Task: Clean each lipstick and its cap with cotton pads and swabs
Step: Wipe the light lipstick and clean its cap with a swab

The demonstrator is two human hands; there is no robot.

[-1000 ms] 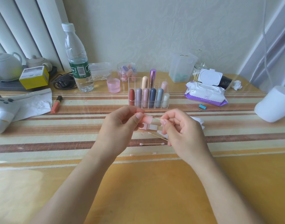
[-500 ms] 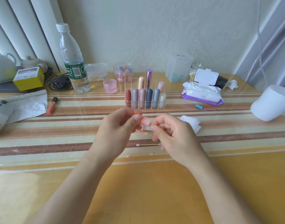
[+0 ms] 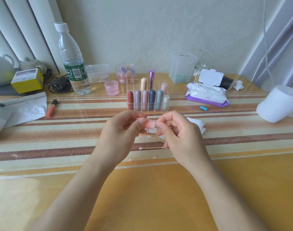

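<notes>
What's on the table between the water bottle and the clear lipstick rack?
A small pink translucent cup stands between the water bottle and the lipstick rack, apart from both, as the head view shows.

Both ends of the pink lipstick vanish under fingers: the left hand covers one, the right hand the other, so cap and base can't be told apart. The right hand also hides one tip of a cotton swab and much of a white cotton pad. The teapot is cut by the left edge, the white roll by the right. The wipes pack print is too small to read.
</notes>
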